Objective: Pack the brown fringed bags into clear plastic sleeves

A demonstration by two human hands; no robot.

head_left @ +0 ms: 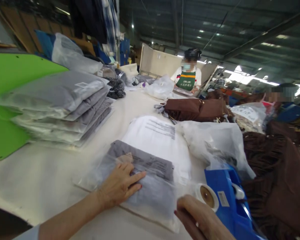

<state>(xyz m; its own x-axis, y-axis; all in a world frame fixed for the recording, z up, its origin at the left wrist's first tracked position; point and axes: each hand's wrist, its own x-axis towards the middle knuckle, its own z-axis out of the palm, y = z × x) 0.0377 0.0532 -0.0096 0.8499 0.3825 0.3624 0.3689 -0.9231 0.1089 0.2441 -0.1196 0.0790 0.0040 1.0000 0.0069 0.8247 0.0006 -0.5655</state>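
Observation:
A folded grey garment [150, 190] in a clear plastic bag [87, 176] lies on the table in front of me. My left hand [122, 183] rests on top of it, fingers spread and pressing the plastic. By the bag's right edge, my right hand [200, 216] has its fingers curled together; what is between them, if anything, is hidden. A roll of tape [207, 197] stands just beyond the right hand, beside a blue plastic holder [220, 191]. Behind the grey garment lies a white printed bag [157, 136], partly under it.
A stack of bagged grey garments [72, 103] stands on the left by a green board [12, 76]. Brown fringed goods [275, 176] and a crumpled plastic bag [217, 140] lie right. Brown folded pieces [195, 109] sit farther back. A co-worker [187, 76] stands at the far end.

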